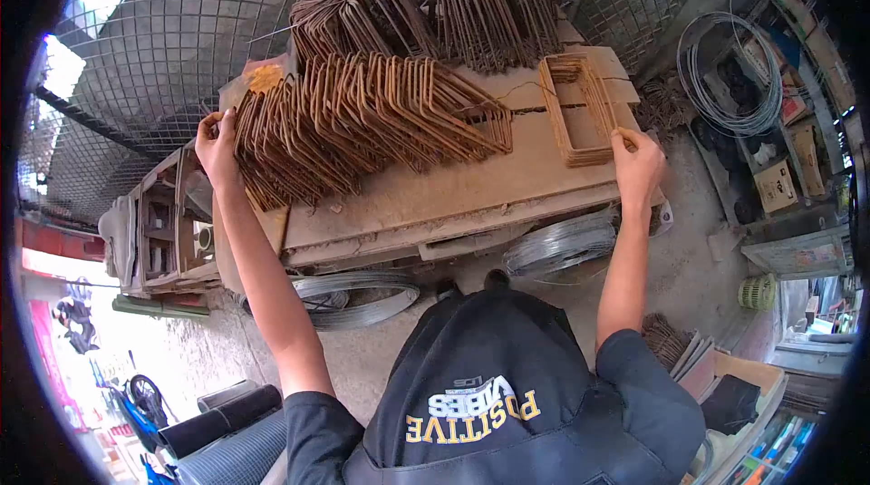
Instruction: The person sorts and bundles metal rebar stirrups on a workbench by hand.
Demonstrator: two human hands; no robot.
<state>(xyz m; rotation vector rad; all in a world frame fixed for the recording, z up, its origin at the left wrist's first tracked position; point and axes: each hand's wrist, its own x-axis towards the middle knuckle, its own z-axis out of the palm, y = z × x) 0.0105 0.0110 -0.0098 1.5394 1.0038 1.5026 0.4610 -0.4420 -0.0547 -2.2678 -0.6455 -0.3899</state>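
Note:
A long row of rusty rebar stirrups (pixel 362 118) leans across the wooden table. At its left end is my left hand (pixel 217 148), with thumb and fingers curled together against the row's edge; whatever they pinch is too small to make out. On the right lies a flat stack of rectangular rebar stirrups (pixel 589 155). My right hand (pixel 639 161) grips this stack's near right corner between thumb and fingertips. A thin wire (pixel 521 86) runs between the row and the stack.
Behind stand two bundles of bent rods (pixel 358 9) against a wire mesh wall (pixel 199 4). Coils of wire (pixel 562 245) lie below the table's front edge (pixel 399 236). Another wire coil (pixel 732 72) hangs at right, near shelves with cardboard boxes (pixel 776 186).

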